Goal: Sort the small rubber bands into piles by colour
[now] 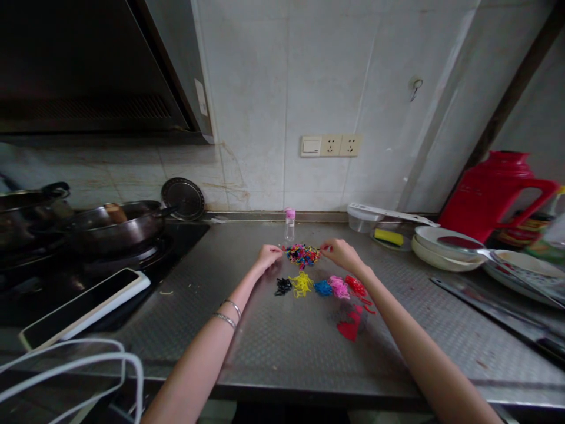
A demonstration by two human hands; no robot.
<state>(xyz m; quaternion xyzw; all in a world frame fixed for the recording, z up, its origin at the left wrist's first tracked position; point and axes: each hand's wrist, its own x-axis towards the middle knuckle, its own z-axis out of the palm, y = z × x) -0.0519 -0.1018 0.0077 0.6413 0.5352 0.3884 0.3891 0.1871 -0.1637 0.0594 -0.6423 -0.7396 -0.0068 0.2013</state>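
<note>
A heap of mixed-colour small rubber bands (302,255) lies on the steel counter between my hands. My left hand (268,257) is at its left edge, thumb and fingers pinched together. At the right edge my right hand (341,254) pinches too. What either pinch holds is too small to make out. Nearer to me, bands lie sorted by colour: black bands (283,287), yellow bands (302,284), blue bands (323,287), pink bands (338,287) and red bands (355,286). Behind the heap stands a small clear bottle (289,228) with a pink cap.
A torn red-and-clear packet (351,323) lies nearer the front edge. To the left are a stove with a pan (119,227) and a white device (86,306) with cables. On the right are bowls (445,250), a knife (494,312), a yellow sponge (388,237) and a red thermos (489,194).
</note>
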